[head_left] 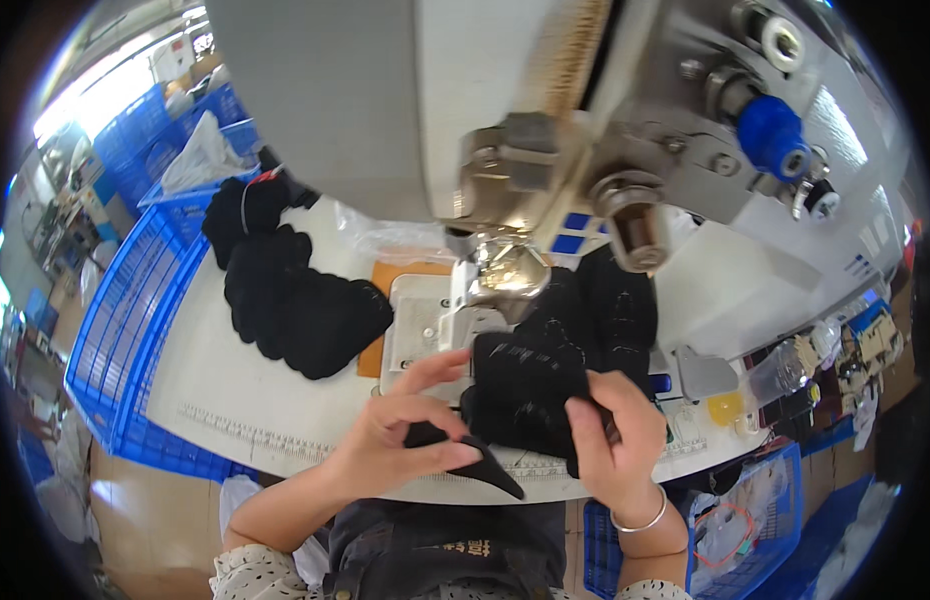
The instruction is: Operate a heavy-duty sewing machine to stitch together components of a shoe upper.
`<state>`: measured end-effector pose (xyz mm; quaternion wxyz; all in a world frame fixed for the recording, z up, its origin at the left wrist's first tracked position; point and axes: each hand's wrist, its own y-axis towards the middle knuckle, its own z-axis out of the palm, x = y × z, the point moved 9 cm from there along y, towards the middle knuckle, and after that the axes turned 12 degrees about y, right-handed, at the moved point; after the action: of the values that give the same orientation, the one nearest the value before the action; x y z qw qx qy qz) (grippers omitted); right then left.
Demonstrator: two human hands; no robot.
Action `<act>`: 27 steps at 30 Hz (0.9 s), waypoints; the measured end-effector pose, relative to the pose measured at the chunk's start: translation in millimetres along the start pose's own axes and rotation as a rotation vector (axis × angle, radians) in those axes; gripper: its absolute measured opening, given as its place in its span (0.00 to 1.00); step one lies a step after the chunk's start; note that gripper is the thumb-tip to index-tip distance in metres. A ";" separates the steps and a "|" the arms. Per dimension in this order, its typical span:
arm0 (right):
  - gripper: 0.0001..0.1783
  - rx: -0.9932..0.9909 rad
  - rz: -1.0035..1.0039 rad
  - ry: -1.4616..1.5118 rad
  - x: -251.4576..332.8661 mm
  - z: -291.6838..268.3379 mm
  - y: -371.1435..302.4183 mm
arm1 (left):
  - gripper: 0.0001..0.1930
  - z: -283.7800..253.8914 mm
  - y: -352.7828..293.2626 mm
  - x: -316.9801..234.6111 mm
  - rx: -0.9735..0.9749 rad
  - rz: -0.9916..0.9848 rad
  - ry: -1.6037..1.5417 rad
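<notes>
My left hand (415, 425) is closed, pinching a small dark flap of black fabric (495, 470) between thumb and fingers near the table's front edge. Beside it, my right hand (617, 435) grips the right edge of a folded black cloth piece (530, 385) marked with short whitish stitches. This cloth lies just in front of the sewing machine's needle area (500, 275). More black cloth pieces (620, 310) with similar marks are layered behind my right hand. Whether the flap and the folded piece are joined cannot be seen.
A bundle of black cloth (295, 300) rests left of the machine's plate (415, 315). Blue plastic baskets (135, 330) stand at the left, another (775, 520) at lower right. The machine head (515, 60) hangs overhead. A clear bottle with yellow contents (755, 390) lies at right.
</notes>
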<state>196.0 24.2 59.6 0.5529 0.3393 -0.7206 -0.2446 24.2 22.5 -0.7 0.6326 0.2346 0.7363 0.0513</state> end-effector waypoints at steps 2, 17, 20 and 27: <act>0.13 0.005 0.168 0.196 -3.1 16.7 -9.1 | 0.06 7.9 -4.5 5.5 -0.007 -0.085 -0.089; 0.09 0.186 0.142 0.278 -12.5 53.8 -23.6 | 0.06 -13.7 -17.0 -13.3 -0.492 -0.148 -0.436; 0.08 0.213 0.232 0.414 -18.9 56.3 -25.4 | 0.09 -1.7 -27.3 10.4 -0.277 -0.283 -0.591; 0.08 0.263 0.298 0.469 -19.4 61.8 -24.3 | 0.14 10.6 -31.2 11.5 -0.116 -0.309 -0.450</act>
<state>144.9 21.7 13.1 0.6851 0.3458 -0.6408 0.0195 24.5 -2.8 -24.8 0.7929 0.0885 0.6001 -0.0572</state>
